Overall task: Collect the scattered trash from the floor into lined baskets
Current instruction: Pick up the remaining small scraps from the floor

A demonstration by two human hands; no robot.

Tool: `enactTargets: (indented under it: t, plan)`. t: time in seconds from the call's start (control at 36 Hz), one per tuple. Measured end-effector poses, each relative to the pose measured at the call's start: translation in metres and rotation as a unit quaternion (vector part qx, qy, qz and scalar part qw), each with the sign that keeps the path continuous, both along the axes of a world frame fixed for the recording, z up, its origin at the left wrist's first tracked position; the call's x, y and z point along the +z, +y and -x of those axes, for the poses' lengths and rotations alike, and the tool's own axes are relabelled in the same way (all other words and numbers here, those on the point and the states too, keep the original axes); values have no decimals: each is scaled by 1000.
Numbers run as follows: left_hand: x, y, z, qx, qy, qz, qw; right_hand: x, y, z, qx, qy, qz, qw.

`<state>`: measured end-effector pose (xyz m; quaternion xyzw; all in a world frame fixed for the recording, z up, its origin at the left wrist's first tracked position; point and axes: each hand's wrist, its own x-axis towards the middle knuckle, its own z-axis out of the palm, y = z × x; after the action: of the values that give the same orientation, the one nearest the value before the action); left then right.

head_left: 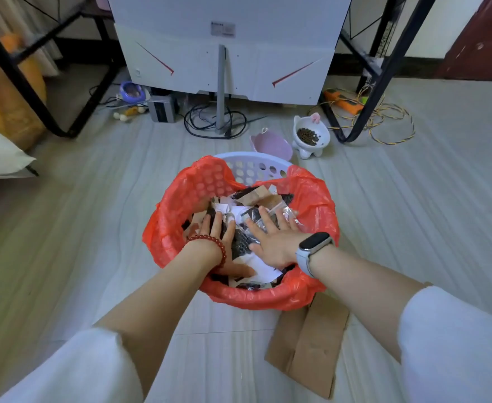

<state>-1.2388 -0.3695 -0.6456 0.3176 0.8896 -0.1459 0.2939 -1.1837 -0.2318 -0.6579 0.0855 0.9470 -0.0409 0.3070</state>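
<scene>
Trash (246, 225) filled a pale perforated basket (253, 164) at frame centre: torn paper, brown card scraps, dark bits, clear crinkled wrappers. Red plastic liner (180, 205) draped over the basket rim except at 12 o'clock, where bare lattice showed. Going left to right: orange sack (3, 91) at 10 o'clock; left hand (214, 231), bead bracelet on wrist, lay flat on the heap, fingers straight and spread, gripping nothing. Right hand (270, 239), watch on wrist, pressed flat just beside it, fingers extended over a clear wrapper, also released. Flat cardboard piece (308, 344) lay on the floor at 5 o'clock, touching the basket's base. Pink dish (270, 145) and white pet bowl (311, 136) with kibble stood at 1 o'clock, behind the basket.
</scene>
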Motion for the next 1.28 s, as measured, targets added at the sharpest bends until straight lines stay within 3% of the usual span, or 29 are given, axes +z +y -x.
enactTargets:
  t: [0.14,0.22,0.36,0.44,0.5,0.58,0.67,0.78,0.94,1.14,1.28]
  plan:
    - [-1,7,0,0,8,46,999,-9,-2,4,-14,-5,-15,1000]
    - [9,8,2,2,13,11,1000,12,-7,4,-44,17,31,998]
    - [52,0,1,70,70,-180,979,82,-9,-20,-43,185,146,971]
    - [73,-4,-15,101,133,-302,939,106,-3,-44,-84,324,235,912]
    - [85,0,-33,108,139,-375,910,117,5,-65,-157,384,245,876]
    - [96,22,-68,69,106,-470,874,130,20,-108,-246,395,233,854]
    - [106,53,-107,8,29,-508,861,138,32,-157,-292,374,206,856]
    - [112,84,-165,-86,-66,-496,862,153,44,-225,-349,292,155,877]
    - [90,108,-245,-183,-121,-424,878,152,56,-309,-350,194,93,912]
    - [18,112,-332,-313,-182,-315,877,95,65,-415,-418,170,101,886]
    - [-21,98,-377,-329,-205,-261,884,58,53,-493,-445,130,127,877]
